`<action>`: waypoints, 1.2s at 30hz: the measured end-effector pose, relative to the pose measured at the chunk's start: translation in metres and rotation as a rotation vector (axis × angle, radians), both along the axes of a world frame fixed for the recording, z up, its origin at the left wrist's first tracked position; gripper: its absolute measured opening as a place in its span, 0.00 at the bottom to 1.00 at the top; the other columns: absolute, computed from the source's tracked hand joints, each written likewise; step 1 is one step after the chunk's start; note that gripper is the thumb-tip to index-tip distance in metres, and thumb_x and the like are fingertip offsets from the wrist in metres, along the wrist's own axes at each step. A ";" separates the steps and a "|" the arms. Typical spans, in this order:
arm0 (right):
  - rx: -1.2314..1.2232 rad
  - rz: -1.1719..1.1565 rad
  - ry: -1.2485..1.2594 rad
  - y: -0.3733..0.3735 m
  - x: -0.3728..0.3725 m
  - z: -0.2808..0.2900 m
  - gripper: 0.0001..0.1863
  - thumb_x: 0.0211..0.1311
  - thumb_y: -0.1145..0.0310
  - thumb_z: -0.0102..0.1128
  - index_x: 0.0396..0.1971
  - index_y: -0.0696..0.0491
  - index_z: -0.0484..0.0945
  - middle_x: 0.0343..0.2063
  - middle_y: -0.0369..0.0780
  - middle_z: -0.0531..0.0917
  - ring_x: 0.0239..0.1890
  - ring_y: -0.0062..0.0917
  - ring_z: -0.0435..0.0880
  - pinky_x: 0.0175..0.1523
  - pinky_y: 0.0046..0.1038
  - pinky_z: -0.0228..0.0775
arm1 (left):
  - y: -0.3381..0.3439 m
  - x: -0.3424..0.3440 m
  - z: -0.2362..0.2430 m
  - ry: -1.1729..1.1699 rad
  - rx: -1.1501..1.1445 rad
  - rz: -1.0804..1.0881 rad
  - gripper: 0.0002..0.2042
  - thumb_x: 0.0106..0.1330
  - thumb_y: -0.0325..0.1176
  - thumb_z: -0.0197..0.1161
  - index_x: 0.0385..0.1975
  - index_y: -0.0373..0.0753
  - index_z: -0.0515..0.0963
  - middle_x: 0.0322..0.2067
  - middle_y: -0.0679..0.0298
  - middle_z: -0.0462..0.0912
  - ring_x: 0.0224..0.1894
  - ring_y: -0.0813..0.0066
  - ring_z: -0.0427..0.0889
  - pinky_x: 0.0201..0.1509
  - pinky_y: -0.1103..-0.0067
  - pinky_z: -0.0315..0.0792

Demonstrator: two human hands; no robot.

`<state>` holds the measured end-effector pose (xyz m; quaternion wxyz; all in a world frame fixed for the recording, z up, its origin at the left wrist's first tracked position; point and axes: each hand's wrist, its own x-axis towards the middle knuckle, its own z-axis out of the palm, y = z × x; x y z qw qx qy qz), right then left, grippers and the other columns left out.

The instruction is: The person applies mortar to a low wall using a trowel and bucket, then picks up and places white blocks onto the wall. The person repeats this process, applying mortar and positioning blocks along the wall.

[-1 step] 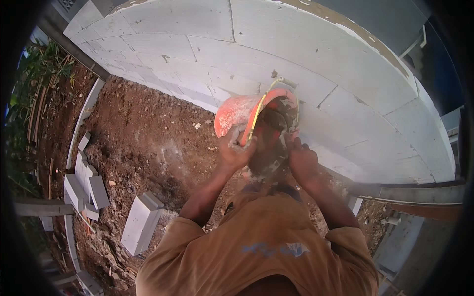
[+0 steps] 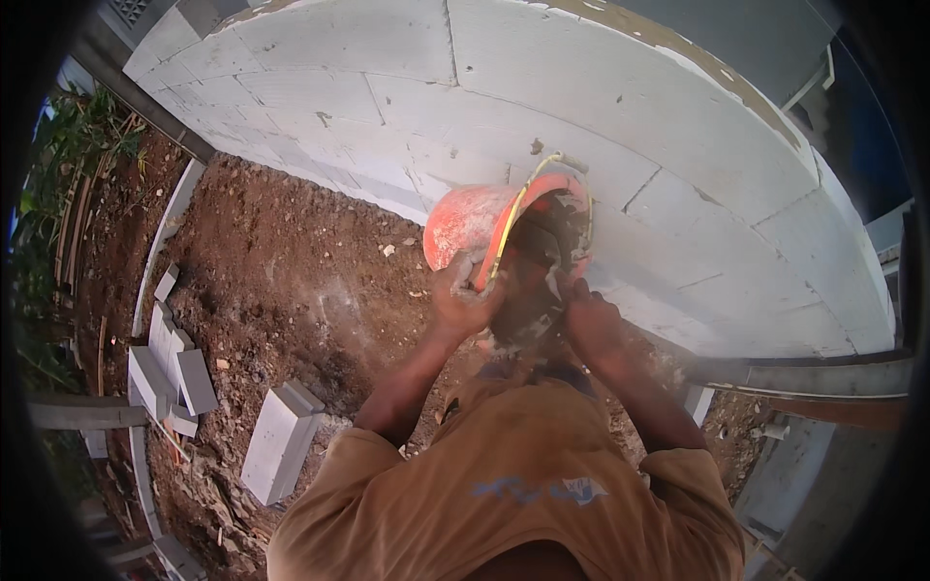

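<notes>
In front of the block wall a red-orange bucket (image 2: 463, 218), smeared with pale dried mortar, is tipped with its mouth towards me. Its yellow handle (image 2: 508, 225), with a pale grip, stands up along the opening. My left hand (image 2: 463, 295) is closed around the near-left part of the rim. At the right side of the mouth my right hand (image 2: 593, 320) is closed, knuckles up. A small greyish edge shows by its fingers, but I cannot make out what it holds. Inside, the bucket looks dark, with grey residue on the wall.
The white block wall (image 2: 542, 107) curves across the far side. Loose white blocks (image 2: 276, 441) lie on the brown soil (image 2: 291, 252), with a further stack of blocks (image 2: 172, 363) at the left. A concrete beam (image 2: 823, 378) runs at the right.
My right hand has dipped slightly beside the bucket's mouth. The bucket shifts very little, and my left hand keeps its hold on the rim.
</notes>
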<state>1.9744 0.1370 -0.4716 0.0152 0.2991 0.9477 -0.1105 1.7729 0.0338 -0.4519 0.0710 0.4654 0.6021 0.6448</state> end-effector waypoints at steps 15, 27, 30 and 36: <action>-1.305 -0.467 0.167 0.062 0.048 0.011 0.30 0.58 0.74 0.60 0.63 0.60 0.70 0.37 0.40 0.83 0.32 0.21 0.81 0.37 0.23 0.74 | 0.026 -0.010 -0.010 -0.707 0.080 0.111 0.11 0.63 0.19 0.62 0.44 0.33 0.74 0.35 0.61 0.84 0.34 0.79 0.82 0.39 0.82 0.77; -0.704 -0.326 0.572 0.214 0.191 0.251 0.29 0.54 0.72 0.66 0.58 0.61 0.75 0.32 0.38 0.82 0.27 0.21 0.80 0.32 0.24 0.74 | 0.062 0.025 -0.029 -0.673 -0.031 0.127 0.16 0.56 0.25 0.68 0.44 0.29 0.76 0.34 0.65 0.83 0.34 0.83 0.80 0.40 0.81 0.75; -0.575 -0.226 0.615 0.269 0.204 0.305 0.29 0.57 0.64 0.70 0.58 0.57 0.77 0.25 0.34 0.78 0.22 0.16 0.73 0.27 0.21 0.67 | 0.056 0.043 -0.023 -0.652 0.045 0.231 0.11 0.58 0.15 0.61 0.41 0.31 0.75 0.32 0.63 0.84 0.31 0.82 0.80 0.37 0.84 0.75; -0.045 -0.351 0.427 0.303 0.233 0.380 0.27 0.57 0.62 0.70 0.59 0.50 0.79 0.36 0.40 0.85 0.35 0.27 0.83 0.44 0.31 0.76 | 0.067 0.072 -0.038 -0.583 0.022 0.297 0.13 0.54 0.15 0.61 0.40 0.31 0.75 0.32 0.61 0.83 0.30 0.81 0.80 0.38 0.83 0.74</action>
